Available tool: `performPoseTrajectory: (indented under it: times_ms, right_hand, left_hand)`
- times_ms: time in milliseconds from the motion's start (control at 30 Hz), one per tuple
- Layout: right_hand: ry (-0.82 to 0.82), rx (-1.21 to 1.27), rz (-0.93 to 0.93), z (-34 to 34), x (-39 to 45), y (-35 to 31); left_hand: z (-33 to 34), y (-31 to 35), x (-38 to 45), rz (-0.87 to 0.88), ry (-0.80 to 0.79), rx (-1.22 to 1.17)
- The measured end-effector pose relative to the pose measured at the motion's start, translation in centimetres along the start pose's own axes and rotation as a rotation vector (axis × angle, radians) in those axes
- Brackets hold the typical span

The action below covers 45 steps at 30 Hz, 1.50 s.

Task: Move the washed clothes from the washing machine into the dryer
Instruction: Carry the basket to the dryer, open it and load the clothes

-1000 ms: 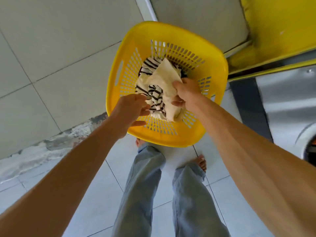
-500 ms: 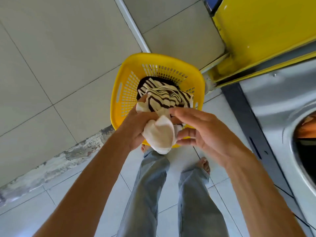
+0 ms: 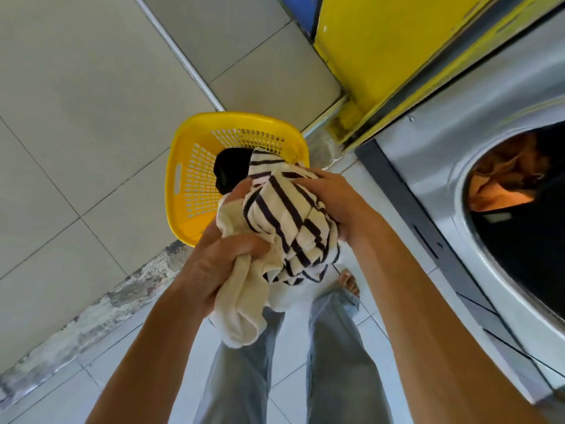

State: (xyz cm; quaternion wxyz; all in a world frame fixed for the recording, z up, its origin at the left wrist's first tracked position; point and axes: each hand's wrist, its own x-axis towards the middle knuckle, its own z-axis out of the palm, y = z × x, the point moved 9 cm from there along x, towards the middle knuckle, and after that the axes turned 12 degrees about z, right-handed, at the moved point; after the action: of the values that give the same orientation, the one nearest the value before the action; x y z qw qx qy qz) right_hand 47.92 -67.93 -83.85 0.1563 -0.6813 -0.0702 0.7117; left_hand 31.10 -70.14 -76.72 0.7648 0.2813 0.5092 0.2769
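Observation:
Both my hands hold a bundle of wet clothes at chest height: a cream cloth and a cream garment with dark stripes. My left hand grips the cream cloth from below. My right hand clasps the striped garment from the right. Beyond the bundle, a yellow laundry basket stands on the floor with a dark garment left inside. At the right edge is a steel machine with a round open drum; orange cloth lies inside it.
A yellow panel runs above the steel machine. The wall is tiled in pale grey, with a chipped strip at its foot. My legs in grey jeans and a bare foot stand on white floor tiles.
The bundle has come up out of the basket and nearer to me, both hands now wrapped round it. The view has swung right, so more of the open drum shows.

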Motion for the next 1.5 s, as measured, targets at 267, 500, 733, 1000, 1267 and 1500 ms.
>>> performPoseTrajectory:
  times_ms: [267,500,733,1000,1267,1500]
  right_hand:
    - [-0.019,0.291,-0.034,-9.1,-9.4,6.1]
    - [0.102,0.663,0.071,-21.5,-14.0,15.3]
    - [0.400,0.923,-0.172,-37.7,-18.3,17.3]
    - [0.820,0.813,-0.194,-54.1,-15.9,15.4]
    - [1.009,0.303,-0.184,-47.7,-11.7,10.5]
    - [0.540,0.014,-0.458,-19.5,-6.4,4.9]
  left_hand:
    - [11.7,-3.1,3.1,-0.049,-0.390,0.164]
    - [29.9,-5.3,4.3,0.052,-0.772,0.275]
    - [47.0,-8.1,5.9,0.566,-0.768,0.937]
    - [48.9,-12.0,7.7,0.447,-0.516,0.869]
    - [33.9,-14.7,8.5,0.126,-0.464,0.938]
    - [12.5,-10.4,7.8,-0.041,-0.102,0.873]
